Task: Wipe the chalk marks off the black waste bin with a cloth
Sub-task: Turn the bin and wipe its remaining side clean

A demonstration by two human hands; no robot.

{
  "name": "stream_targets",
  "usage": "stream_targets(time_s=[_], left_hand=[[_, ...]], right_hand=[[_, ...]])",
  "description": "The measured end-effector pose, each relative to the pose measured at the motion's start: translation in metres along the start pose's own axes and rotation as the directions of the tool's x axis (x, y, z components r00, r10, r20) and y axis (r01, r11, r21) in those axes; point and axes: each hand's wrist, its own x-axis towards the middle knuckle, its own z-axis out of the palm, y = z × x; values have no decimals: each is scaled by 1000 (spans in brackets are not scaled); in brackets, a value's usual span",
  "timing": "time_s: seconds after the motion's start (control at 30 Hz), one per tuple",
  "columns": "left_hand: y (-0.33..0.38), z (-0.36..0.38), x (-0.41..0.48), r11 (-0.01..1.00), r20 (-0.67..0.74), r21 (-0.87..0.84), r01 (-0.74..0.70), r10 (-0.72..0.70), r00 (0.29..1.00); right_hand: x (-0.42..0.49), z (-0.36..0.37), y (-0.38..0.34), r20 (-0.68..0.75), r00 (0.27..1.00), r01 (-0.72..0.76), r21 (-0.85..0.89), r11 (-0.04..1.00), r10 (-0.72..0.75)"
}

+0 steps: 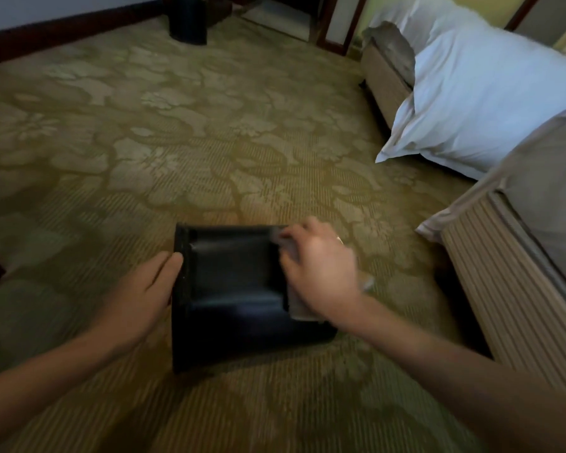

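A black waste bin (236,289) lies on its side on the carpet in front of me, its rim toward the left. My left hand (147,289) rests against the rim with straight fingers. My right hand (321,269) is on the bin's right part and grips a grey cloth (296,305), which it presses onto the black surface. The hand is motion-blurred and covers most of the cloth. A faint pale mark shows near the rim at the upper left; other chalk marks I cannot make out.
Patterned green-gold carpet (177,142) spreads all around. A bed with a striped base (504,289) and a white pillow (471,103) stands close on the right. A second black bin (188,19) stands by the far wall.
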Motion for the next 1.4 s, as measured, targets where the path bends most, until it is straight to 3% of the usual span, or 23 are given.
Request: stream_targets(time_s=[0.13,0.23,0.3,0.37,0.43,0.5,0.7,0.8,0.87,0.97,1.07,1.2,1.3,1.4], left_hand=[[-9,2,0,998,8,-33,-56,56,998],[-10,2,-4,996,37,-45,-80,81,996],[-11,2,-8,996,34,-46,-77,79,996],[-13,3,-12,996,31,-54,-75,77,997],[-13,4,-18,996,41,-50,-67,70,997],[-13,3,-24,996,54,-39,-75,77,996],[-6,8,-46,984,50,7,-180,179,983],[-1,11,-51,977,30,31,-209,208,978],[-2,8,-52,986,44,3,-169,169,985],[-3,1,-53,995,137,13,-102,99,986],[0,-6,-38,998,161,51,-40,32,986],[12,-4,-10,989,156,-110,101,-83,984],[7,-1,-10,983,156,-139,119,-97,983],[4,-1,-16,981,171,-150,120,-94,981]], right_hand=[[-7,22,-66,-35,963,267,43,963,-266],[-7,21,-60,37,914,405,-39,914,-404],[-3,15,-23,69,940,342,-130,931,-335],[5,5,26,66,987,159,-204,966,-148],[14,-5,55,77,994,-62,-195,979,78],[20,-2,45,49,989,-132,-148,980,141],[1,28,-95,5,965,263,80,962,-264],[5,25,-85,9,943,332,60,941,-333],[14,20,-39,26,966,256,12,966,-257],[25,6,46,58,998,-26,-153,988,36],[23,1,65,69,983,-162,-102,982,169],[7,12,-8,-3,997,74,-7,997,-74],[-9,19,-63,-2,954,299,23,954,-299],[-10,16,-51,23,929,368,15,930,-369]])
